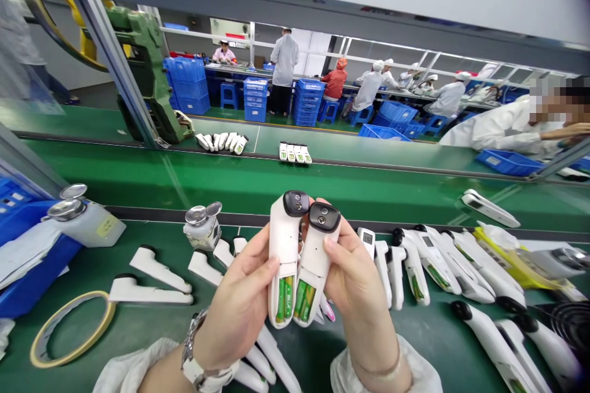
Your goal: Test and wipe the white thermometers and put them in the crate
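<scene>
Two white infrared thermometers with black sensor heads are held up side by side at the middle of the view. My left hand (246, 295) is closed around the left thermometer (284, 239). Around the right thermometer (317, 252) my right hand (353, 270) is closed, its thumb on the casing. Both battery compartments face me, uncovered, with green batteries (284, 301) inside. Below and behind my hands, more white thermometers (271, 353) lie on the green bench, partly hidden by my wrists.
Rows of thermometers (433, 258) lie to the right, beside a yellow tray (520, 258). Leftward are a tape roll (39, 344), pump bottles (90, 224) and a blue bin (41, 282). A green conveyor belt (230, 181) runs beyond. A co-worker (502, 123) sits across at right.
</scene>
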Demonstrator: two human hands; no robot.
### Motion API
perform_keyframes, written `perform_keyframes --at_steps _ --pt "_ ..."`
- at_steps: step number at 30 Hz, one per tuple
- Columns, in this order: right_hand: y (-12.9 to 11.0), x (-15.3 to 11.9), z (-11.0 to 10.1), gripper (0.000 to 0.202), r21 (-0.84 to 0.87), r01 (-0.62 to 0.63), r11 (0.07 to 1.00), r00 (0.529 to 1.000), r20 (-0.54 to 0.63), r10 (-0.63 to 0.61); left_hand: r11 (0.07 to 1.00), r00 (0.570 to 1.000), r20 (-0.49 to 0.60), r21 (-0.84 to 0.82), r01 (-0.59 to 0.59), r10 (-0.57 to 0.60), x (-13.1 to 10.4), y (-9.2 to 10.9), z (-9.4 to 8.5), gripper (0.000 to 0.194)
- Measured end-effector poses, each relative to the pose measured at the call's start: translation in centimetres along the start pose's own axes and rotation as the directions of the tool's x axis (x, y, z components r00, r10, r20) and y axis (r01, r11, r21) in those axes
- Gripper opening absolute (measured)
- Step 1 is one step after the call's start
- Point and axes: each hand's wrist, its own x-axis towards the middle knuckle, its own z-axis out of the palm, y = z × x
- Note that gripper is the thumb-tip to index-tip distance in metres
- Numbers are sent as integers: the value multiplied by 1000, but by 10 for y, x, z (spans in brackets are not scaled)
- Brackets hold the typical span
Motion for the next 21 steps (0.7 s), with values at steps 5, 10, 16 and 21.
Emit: perform_keyframes --at_steps 5,10,16,21 --pt "1 -3 1 40 -139 94 986 991 -82 -106 999 999 32 43 13 -15 -2 1 0 44" --pt "21 0 -20 51 -462 119 879 974 -117 -193 998 999 32 45 -38 37 -3 4 -3 31" --pt "84 -2 -81 60 -681 140 719 966 -64 -249 992 998 -17 114 -57 59 -2 7 -5 23" --pt "93 -2 -94 45 -674 -11 739 993 -94 -70 999 996 -80 13 -29 30 0 12 -2 41"
